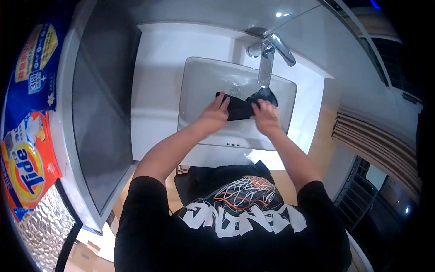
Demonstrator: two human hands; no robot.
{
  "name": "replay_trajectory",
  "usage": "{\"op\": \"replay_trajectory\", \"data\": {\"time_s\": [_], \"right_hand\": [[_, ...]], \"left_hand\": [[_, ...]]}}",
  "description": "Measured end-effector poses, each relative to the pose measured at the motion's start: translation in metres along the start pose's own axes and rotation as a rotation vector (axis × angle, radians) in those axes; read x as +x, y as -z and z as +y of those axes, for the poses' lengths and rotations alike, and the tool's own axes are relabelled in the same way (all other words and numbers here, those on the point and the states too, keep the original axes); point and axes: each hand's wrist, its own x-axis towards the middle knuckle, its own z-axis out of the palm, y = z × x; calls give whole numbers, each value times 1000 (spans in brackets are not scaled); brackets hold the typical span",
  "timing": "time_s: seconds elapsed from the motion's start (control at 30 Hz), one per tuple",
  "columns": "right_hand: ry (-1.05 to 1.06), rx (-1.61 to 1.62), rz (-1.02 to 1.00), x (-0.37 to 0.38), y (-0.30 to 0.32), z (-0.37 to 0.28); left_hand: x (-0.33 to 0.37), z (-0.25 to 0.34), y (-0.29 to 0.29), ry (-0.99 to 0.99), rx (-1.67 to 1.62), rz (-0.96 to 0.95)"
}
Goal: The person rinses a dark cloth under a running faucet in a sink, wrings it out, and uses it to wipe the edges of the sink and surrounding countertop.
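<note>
Okay, room first: pale wall [195, 11] beyond the hands, white-framed grey panel [106, 104] off to their left, brown striped curtain [378, 140] well off to their right. White worktop [156, 99] surrounds the hands' work area, bare and glossy on their left. Rounded rectangular washbasin [199, 81] set into it, directly under both hands, presumably so drips stay contained. Blue packet [34, 68] and orange detergent bag [27, 158] sit far left of the hands, likely parked there to stay dry yet near. Chrome single-lever faucet [267, 65] just beyond the right hand, spout over the washbasin; can't tell if water runs. Black cloth [239, 109] in the washbasin, between the hands, bunched glossy end below the spout, probably placed for wetting. Right hand [266, 117] curls over its right part, seemingly pinching it; left hand [215, 113] lays slightly spread fingers on the left edge, likely keeping it flat, thumb grip can't tell. Overflow holes [233, 144] sit nearer the body than the hands.
</note>
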Motion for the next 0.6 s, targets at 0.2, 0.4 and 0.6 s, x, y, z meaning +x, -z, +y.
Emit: {"op": "replay_trajectory", "data": {"time_s": [0.2,0.4,0.6], "right_hand": [[41,-66,-291,17,-16,-18],[-211,94,-252,25,-35,-5],[-678,927,-329,57,-23,-5]], "left_hand": [[27,-9,-14,-100,247,-129],[50,-22,-36,277,-102,-221],[48,-24,-79,607,-1041,176]]}}
